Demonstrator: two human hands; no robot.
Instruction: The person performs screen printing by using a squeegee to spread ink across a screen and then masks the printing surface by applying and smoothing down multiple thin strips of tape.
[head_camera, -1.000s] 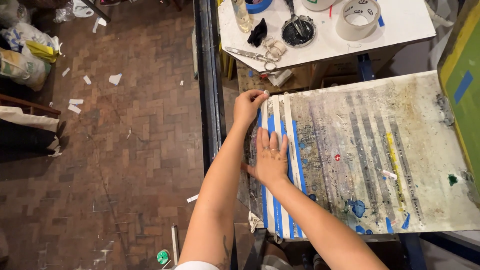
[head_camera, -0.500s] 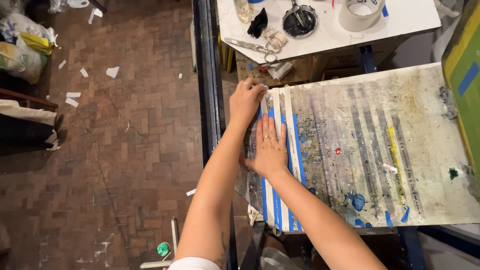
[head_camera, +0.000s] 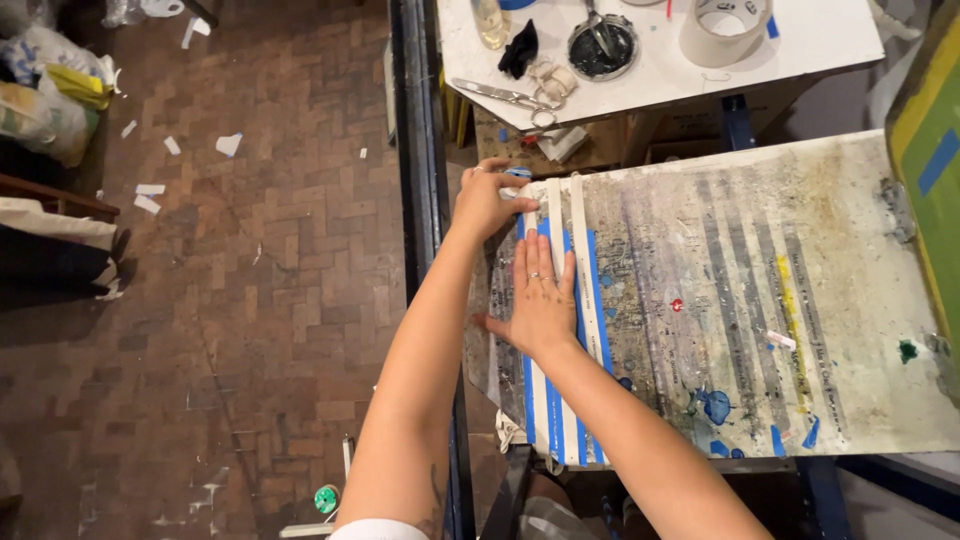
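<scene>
A paint-stained white board (head_camera: 760, 300) lies in front of me, with white and blue tape strips (head_camera: 585, 300) running along its left side. My left hand (head_camera: 490, 200) presses on the far left corner of the board, fingers curled over the end of a white strip. My right hand (head_camera: 540, 295) lies flat on the strips near the left edge, fingers spread and a ring on one finger.
A white table (head_camera: 800, 50) stands behind the board with a tape roll (head_camera: 725, 28), scissors (head_camera: 500, 95), a black paint pot (head_camera: 600, 45) and a black rag (head_camera: 520, 48). A dark metal rail (head_camera: 415, 150) borders the brick floor (head_camera: 250, 300), where bags (head_camera: 45, 100) and paper scraps lie.
My left hand has moved up to the board's far corner and my right hand has slid slightly forward along the strips. The view has shifted a little.
</scene>
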